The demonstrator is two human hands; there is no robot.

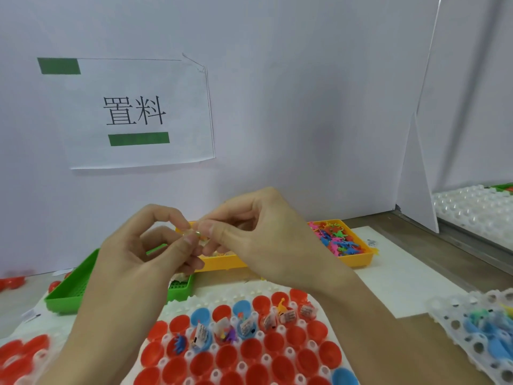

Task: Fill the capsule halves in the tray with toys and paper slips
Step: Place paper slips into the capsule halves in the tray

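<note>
A: What could go wrong here?

B: The white tray (191,304) of capsule halves (251,350) is spread across the lower centre of the frame, directly under both wrists. A few halves in its upper rows are already loaded with toys and paper slips (202,333); most red ones are seen empty. If a forearm is lowered carelessly, light halves could be tipped or slips flicked out.

A: And the hands?

B: A small, pale item (194,232), too blurred to be named, is pinched between the left hand (144,245) and the right hand (258,237) at mid-frame; both grips are narrow, fingertips closed on it. It could be dropped into an already filled half.

A: Room for moving?

B: The far side is hemmed in by the green bin (69,290) at left and the yellow bin (358,258) of coloured toys (337,240) at right, with the white wall just behind. Open table is left at the right, before a second tray (449,315).
</note>
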